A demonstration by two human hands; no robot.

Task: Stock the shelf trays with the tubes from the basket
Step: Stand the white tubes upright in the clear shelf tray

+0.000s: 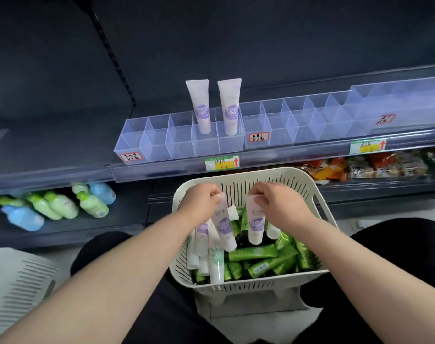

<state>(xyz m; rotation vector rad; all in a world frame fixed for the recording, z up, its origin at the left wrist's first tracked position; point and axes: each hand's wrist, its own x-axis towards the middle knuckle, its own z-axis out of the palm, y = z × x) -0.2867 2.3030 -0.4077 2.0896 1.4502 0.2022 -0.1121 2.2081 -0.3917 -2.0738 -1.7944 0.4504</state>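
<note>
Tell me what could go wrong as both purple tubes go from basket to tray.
The left hand and right hand pinch the left tube and right tube only by their flat ends, so either might swing or slip. The standing tubes rise well above the low walls of the clear tray; a knock could topple them.
</note>
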